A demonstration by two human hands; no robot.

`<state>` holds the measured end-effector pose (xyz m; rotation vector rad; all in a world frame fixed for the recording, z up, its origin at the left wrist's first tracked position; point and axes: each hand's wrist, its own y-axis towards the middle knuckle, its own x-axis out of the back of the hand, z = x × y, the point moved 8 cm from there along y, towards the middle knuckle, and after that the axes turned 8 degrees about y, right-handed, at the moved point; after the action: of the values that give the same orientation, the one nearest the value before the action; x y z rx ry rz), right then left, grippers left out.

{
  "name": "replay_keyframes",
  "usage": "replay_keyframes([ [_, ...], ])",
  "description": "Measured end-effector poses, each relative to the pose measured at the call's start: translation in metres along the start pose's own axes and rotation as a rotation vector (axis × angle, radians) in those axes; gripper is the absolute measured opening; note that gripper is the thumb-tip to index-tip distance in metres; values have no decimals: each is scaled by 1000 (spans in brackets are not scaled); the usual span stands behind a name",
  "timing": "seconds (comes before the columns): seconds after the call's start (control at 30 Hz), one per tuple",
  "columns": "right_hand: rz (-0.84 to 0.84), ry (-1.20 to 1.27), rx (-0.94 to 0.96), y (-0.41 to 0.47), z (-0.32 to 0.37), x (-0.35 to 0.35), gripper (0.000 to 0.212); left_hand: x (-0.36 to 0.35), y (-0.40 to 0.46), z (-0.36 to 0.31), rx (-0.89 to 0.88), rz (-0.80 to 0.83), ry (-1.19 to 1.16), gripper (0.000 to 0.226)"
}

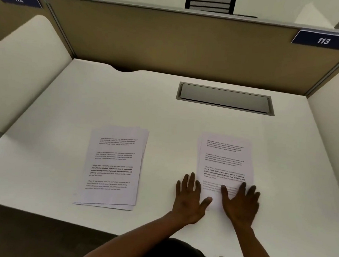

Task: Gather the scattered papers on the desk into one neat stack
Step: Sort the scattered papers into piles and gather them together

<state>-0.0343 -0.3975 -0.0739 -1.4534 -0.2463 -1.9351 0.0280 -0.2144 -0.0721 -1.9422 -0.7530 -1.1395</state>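
Two paper piles are lying on the counter (165, 118), long axes running away from the person. Both hands, left hand (189, 200) and right hand (239, 205), fingers spread flat, are pressing the right pile (224, 160); the left pile (112, 164) is lying well apart.

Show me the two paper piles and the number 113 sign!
Left pile (112, 166), head view: middle of the top sheet.
Right pile (223, 160), head view: printed upper part of the top sheet.
113 sign (323, 40), head view: on the white number.
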Motion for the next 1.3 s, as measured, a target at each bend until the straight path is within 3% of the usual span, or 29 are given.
replay_keyframes([
  [0.2, -29, 95, 11, -8, 5, 10, 85, 7, 4, -1, 118, -28, -187, 108],
  [0.33, -10, 95, 7, -2, 5, 18, 87, 24, 8, -4, 220, -122, -488, 84],
  [0.53, 32, 23, 72, -9, 3, 12, 93, 27, 22, -3, 485, -32, -955, 85],
  [0.7, 41, 36, 93, -19, 5, 11, 93, 38, 29, -5, 441, 55, -909, 48],
  [0.87, 13, 140, 70, -26, 4, 11, 85, 49, 24, 1, 397, 10, -908, 51],
  [1.03, -45, 322, -31, -17, -4, 23, 81, 31, 20, 15, 471, 56, -1117, 53],
  [1.13, -35, 390, -98, -14, -9, 24, 85, 25, 13, 19, 490, 51, -1053, 53],
  [1.27, -8, 446, -127, -16, -10, 18, 90, 36, 2, 18, 359, -71, -367, 57],
  [1.3, -6, 456, -124, -17, -10, 17, 90, 35, 0, 16, 342, -79, -308, 60],
])
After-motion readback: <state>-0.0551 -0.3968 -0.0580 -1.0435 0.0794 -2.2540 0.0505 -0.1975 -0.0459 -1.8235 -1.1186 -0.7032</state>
